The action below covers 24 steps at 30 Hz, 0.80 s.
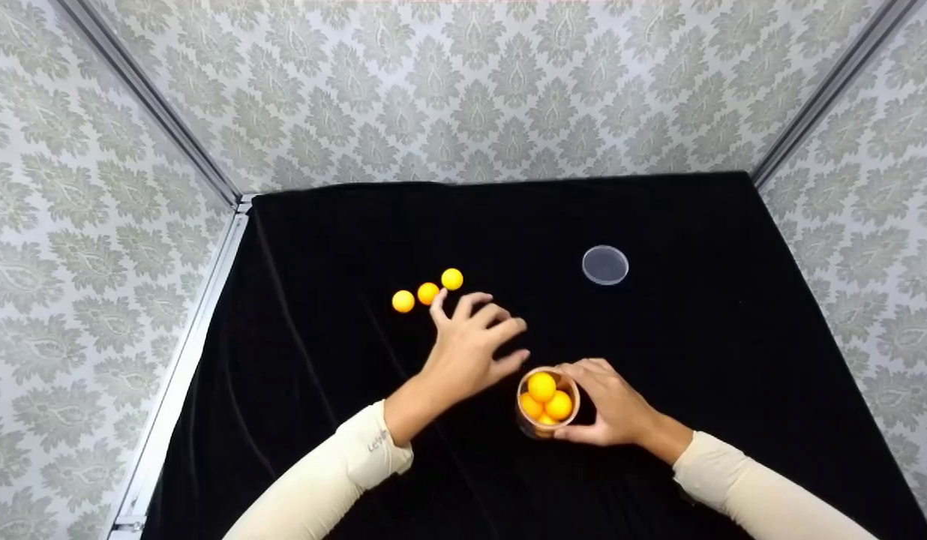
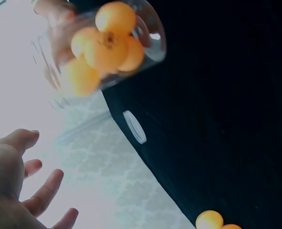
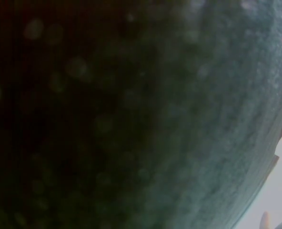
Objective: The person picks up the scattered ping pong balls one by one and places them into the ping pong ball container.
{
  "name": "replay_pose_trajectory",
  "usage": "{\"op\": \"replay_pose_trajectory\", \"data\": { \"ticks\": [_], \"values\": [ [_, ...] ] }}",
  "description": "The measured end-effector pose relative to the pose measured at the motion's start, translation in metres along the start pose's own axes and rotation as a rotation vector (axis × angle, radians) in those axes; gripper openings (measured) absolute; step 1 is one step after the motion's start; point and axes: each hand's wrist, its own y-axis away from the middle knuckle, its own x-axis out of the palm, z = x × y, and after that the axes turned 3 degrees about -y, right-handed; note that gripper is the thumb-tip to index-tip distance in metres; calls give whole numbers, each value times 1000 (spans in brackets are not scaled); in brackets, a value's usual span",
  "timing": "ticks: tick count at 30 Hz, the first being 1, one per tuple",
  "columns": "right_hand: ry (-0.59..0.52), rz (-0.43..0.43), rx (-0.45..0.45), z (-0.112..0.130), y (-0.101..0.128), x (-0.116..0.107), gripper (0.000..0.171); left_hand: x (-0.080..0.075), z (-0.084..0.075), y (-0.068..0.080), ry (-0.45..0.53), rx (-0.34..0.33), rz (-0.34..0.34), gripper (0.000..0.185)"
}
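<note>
On black cloth (image 1: 696, 315), three loose, round orange balls (image 1: 428, 293)

Left hand's (image 1: 467, 345) near them, fingers spread wide; then a clear cylindrical jar (image 2: 154, 45) with several more orange balls (image 1: 542, 387) inside, right hand (image 1: 610, 405) gripping it, clear round lid (image 1: 605, 265) farther back.

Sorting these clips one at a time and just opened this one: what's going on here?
A person's right grip holds a clear jar with several orange balls inside. The left grip holds nothing and is close to three loose balls, which lie near each other on the black cloth. A clear round disc lies farther off on the cloth. The jar's top is uncovered.
</note>
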Motion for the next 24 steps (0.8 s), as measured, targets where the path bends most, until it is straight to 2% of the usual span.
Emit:
{"op": "replay_pose_trajectory", "data": {
  "ticks": [7, 17, 24],
  "values": [
    [3, -1, 3, 0, 1, 1, 92, 6, 32, 1, -45, -131, 12, 32],
    [-7, 8, 14, -1, 2, 1, 92, 11, 91, 6, -132, -340, -6, 34],
    [8, 12, 11, -1, 2, 1, 93, 17, 131, 18, -143, -492, 41, 35]
  ]
}}
